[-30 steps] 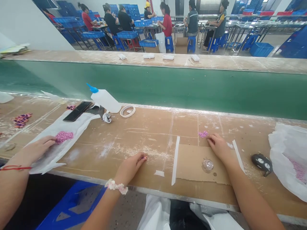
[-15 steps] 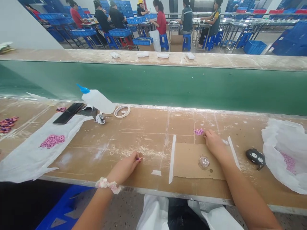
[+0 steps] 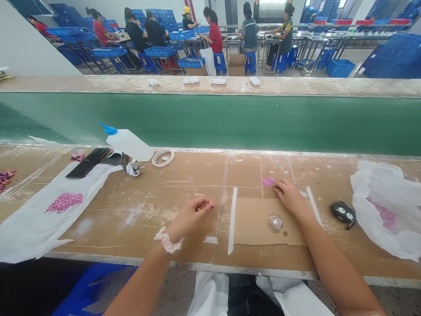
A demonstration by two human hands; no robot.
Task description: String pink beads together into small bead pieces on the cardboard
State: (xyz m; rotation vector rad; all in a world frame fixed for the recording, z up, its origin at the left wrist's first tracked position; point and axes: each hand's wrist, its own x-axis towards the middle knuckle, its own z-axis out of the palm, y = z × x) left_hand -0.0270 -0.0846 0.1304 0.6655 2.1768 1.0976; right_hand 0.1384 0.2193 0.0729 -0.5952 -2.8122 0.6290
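My left hand (image 3: 192,213) is closed above the brown table, a scrunchie (image 3: 168,240) round its wrist. A small reddish-pink piece (image 3: 211,204) shows at its fingertips; its kind is too small to tell. My right hand (image 3: 291,198) rests over the top edge of a cardboard sheet (image 3: 250,219), fingertips pinched together. Just left of those fingertips lies a small pile of tiny pink-purple pieces (image 3: 268,181). Whatever the right fingers hold is hidden. On the cardboard sits a round clear, shiny object (image 3: 275,223), with a small dark disc (image 3: 285,234) beside it.
White paper (image 3: 29,219) with pink pieces (image 3: 65,202), a dark phone-like slab (image 3: 88,163), a blue-tipped bottle (image 3: 130,145) and a tape roll (image 3: 163,158) lie left. A black case with eyes (image 3: 343,213) and crumpled white paper (image 3: 365,180) lie right. People sit beyond the green divider (image 3: 210,123).
My left hand has lifted and moved right, toward the cardboard, with the small piece at its fingertips. My right hand stays beside the small pile. The camera view has shifted slightly.
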